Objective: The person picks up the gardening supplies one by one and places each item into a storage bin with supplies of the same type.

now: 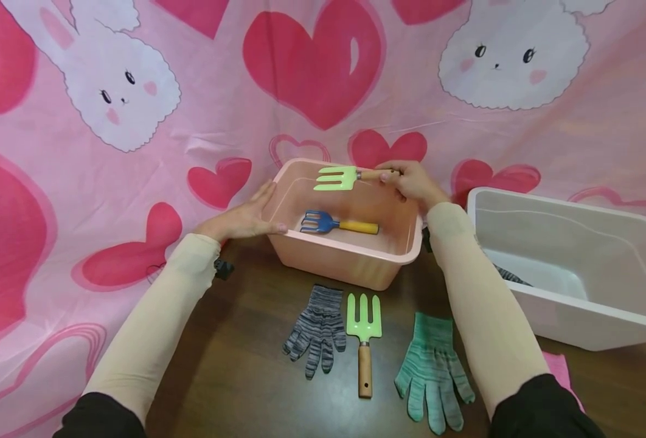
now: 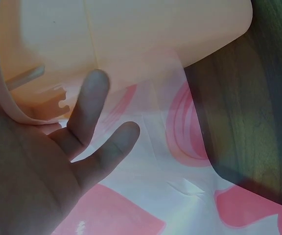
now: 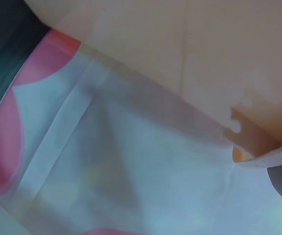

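Note:
A light-green hand fork with a wooden handle (image 1: pixel 338 177) is pinched in my right hand (image 1: pixel 413 181) over the back of the pink bin (image 1: pixel 345 250). Its tines point left. My left hand (image 1: pixel 246 216) lies against the bin's left end, thumb at the near rim; the left wrist view shows two extended fingers (image 2: pixel 93 100) by the outer wall. Inside the bin is a blue hand rake with a yellow handle (image 1: pixel 358 227). In the right wrist view only the bin's outside (image 3: pixel 146 44) is plain; the held fork is not visible there.
On the wooden table (image 1: pixel 235 365) lie a grey striped glove (image 1: pixel 320 328), another green hand fork (image 1: pixel 364 340) and a green glove (image 1: pixel 435 371). A white bin (image 1: pixel 569 310) with something grey striped (image 1: pixel 511 277) inside stands right. Something pink (image 1: pixel 558 368) shows beside my right sleeve. A heart-patterned cloth (image 1: pixel 202 134) hangs behind.

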Tool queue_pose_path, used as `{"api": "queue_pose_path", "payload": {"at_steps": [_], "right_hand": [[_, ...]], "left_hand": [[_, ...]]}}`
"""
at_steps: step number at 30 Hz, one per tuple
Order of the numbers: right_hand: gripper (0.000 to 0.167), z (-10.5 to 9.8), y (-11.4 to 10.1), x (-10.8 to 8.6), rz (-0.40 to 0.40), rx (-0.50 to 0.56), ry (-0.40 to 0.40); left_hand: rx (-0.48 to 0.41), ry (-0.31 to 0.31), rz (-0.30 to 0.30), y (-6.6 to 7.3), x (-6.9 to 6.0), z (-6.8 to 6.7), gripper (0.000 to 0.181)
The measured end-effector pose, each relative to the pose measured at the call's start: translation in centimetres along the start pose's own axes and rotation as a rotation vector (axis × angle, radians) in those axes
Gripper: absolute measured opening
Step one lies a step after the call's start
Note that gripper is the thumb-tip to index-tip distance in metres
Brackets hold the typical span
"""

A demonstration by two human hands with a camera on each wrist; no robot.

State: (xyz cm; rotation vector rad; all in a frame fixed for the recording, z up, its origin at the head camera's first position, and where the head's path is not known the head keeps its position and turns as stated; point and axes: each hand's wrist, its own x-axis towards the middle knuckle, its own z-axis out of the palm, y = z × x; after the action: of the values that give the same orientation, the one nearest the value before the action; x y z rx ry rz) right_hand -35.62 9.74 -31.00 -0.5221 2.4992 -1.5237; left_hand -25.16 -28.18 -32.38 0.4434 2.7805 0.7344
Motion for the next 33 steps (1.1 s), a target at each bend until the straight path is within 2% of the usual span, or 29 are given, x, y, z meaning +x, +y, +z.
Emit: {"api": "queue_pose_path", "payload": {"at_steps": [4,7,15,19,24,28,33], "right_hand": [[0.031,0.19,-0.09,-0.19,0.008,-0.041,-0.026],[0.032,0.3,-0.1,-0.22,0.011,-0.017,-0.028],[0.053,0.33,-0.3,-0.33,0.02,-0.008,-0.017],[0.051,0.32,-0.37,-0.43,0.015,-0.023,0.017],[0.048,0.37,-0.46,-0.45,0.009,-0.058,0.019],[0.045,0.35,-0.35,-0.45,0.021,-0.029,0.034],[0.043,0.23,-0.25,-0.37,-0.002,0.01,0.066]], "left_hand": [[-0.002,-0.001,-0.008,-0.08,-0.12,0.19,0.124],[0.001,0.002,-0.006,-0.08,-0.2,0.28,0.123],[0.011,0.007,0.001,-0.02,-0.33,0.17,0.121],[0.004,0.012,-0.009,-0.01,-0.29,0.18,0.122],[-0.004,0.016,0.006,-0.02,-0.22,0.14,0.122],[0.0,0.019,0.02,-0.05,-0.09,0.13,0.122],[-0.014,0.015,0.012,-0.03,0.08,0.12,0.123]]}}
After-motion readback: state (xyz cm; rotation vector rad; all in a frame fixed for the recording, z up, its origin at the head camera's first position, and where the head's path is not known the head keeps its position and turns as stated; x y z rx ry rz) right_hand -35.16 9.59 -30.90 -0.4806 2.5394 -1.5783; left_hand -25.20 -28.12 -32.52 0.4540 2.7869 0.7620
